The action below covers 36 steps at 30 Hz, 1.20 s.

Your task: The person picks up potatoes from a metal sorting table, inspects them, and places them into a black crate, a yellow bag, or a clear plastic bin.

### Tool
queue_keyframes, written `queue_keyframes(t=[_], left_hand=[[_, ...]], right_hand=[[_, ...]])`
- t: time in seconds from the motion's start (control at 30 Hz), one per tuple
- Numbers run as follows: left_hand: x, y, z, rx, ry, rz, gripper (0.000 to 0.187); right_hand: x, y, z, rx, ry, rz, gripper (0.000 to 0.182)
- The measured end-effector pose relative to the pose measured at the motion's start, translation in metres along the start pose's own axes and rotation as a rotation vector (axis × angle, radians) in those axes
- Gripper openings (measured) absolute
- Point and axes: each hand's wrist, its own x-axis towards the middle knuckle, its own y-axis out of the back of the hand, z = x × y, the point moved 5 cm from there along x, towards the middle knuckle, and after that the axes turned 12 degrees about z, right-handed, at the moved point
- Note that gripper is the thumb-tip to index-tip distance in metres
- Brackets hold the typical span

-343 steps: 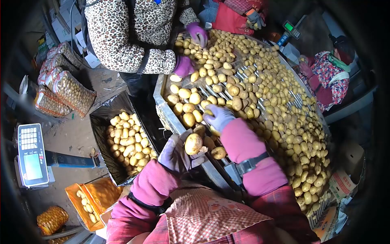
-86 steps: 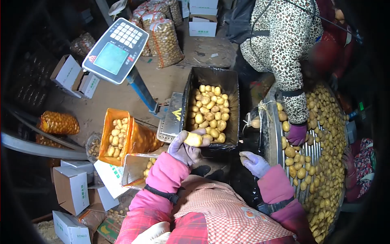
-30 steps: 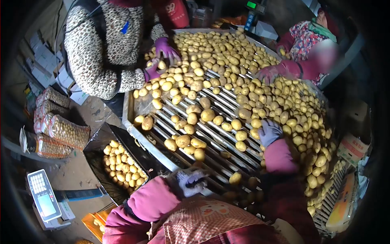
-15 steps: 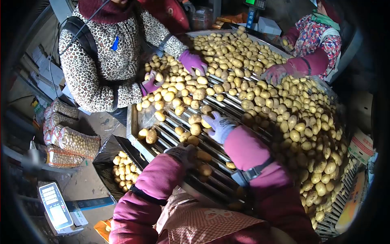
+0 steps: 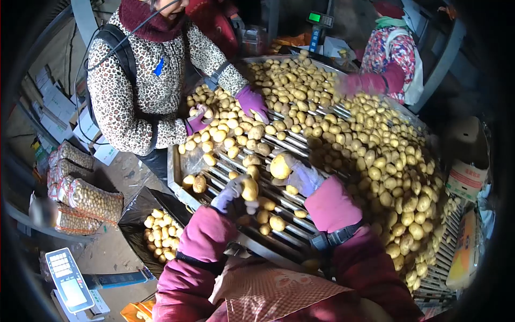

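In my left hand (image 5: 229, 195), in a grey-purple glove, a potato (image 5: 250, 189) is gripped above the metal roller table (image 5: 292, 208). My right hand (image 5: 303, 178), gloved alike, has its fingers around a larger yellow potato (image 5: 279, 167). Several loose potatoes (image 5: 277, 223) lie on the rollers between and below my hands. Left of my left hand, two potatoes (image 5: 199, 184) rest near the table's corner. A big heap of potatoes (image 5: 394, 177) covers the right side of the table.
A box lined with black plastic (image 5: 131, 228) holding potatoes stands at lower left. Filled net sacks (image 5: 94, 199) lie beyond it, near a scale (image 5: 68, 279). One co-worker in a leopard-print jacket (image 5: 120, 88) handles potatoes across the table; another in a floral top (image 5: 394, 53) stands at the far right.
Both my hands have risen slightly off the rollers, and a potato now shows in each. My view has shifted a little. The co-worker at far right has moved their arm back.
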Motion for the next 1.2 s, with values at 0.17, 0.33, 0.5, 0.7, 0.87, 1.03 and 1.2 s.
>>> queue_keyframes(t=[0.17,0.33,0.5,0.7,0.87,1.03,1.2], left_hand=[[-0.03,-0.041,0.0,-0.185,0.082,0.05,0.055],[-0.037,-0.043,-0.005,-0.256,-0.034,-0.227,0.046],[-0.055,-0.038,-0.013,-0.246,0.089,-0.237,0.053],[-0.053,-0.038,-0.017,-0.396,-0.086,-0.339,0.061],[-0.071,-0.048,-0.014,-0.489,-0.122,-0.192,0.06],[-0.092,-0.042,-0.007,-0.409,-0.219,-0.136,0.049],[-0.104,-0.023,-0.015,-0.464,-0.214,-0.038,0.054]], right_hand=[[-0.034,-0.02,0.006,0.159,0.031,-0.078,0.053],[-0.052,-0.038,0.004,0.143,0.047,-0.028,0.055],[-0.07,-0.057,-0.009,0.159,0.079,-0.134,0.051],[-0.084,-0.084,-0.017,-0.225,0.298,-0.167,0.051],[-0.113,-0.09,-0.055,-0.873,0.794,-0.164,0.056],[-0.125,0.078,-0.058,-1.577,0.515,0.176,0.069],[-0.19,0.126,-0.001,-1.95,0.096,-0.141,0.083]])
